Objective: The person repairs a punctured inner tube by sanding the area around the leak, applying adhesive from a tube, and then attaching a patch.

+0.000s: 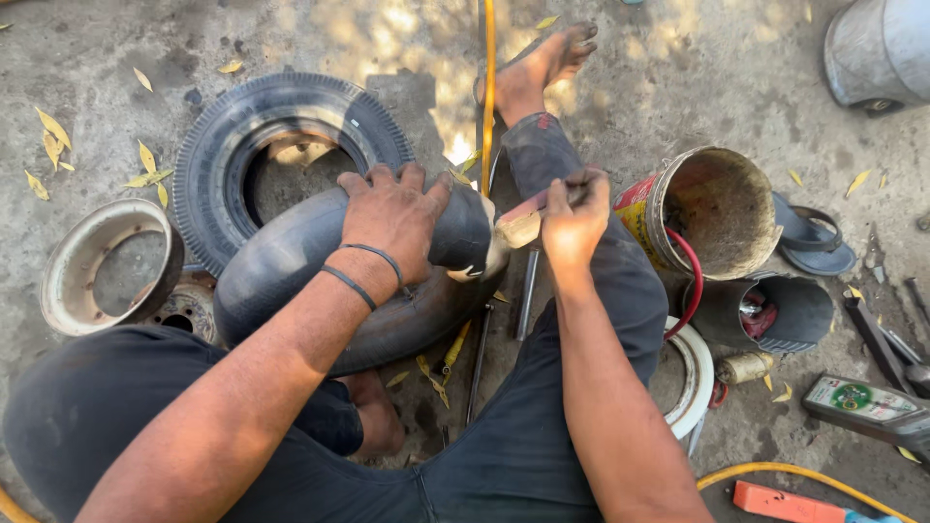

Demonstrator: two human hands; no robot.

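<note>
My left hand presses palm-down on a black rubber inner tube that lies across my lap and over the edge of a black tyre. My right hand grips a brush with a reddish handle and pale bristles; the bristle end touches the tube's surface beside a light patch. Two dark bands circle my left wrist. My outstretched leg and bare foot lie beyond the tube.
A metal wheel rim rests at left. A rusty tin lies tipped at right, with a sandal, a cut rubber piece, a white ring, yellow hoses, metal rods and hand tools on the concrete.
</note>
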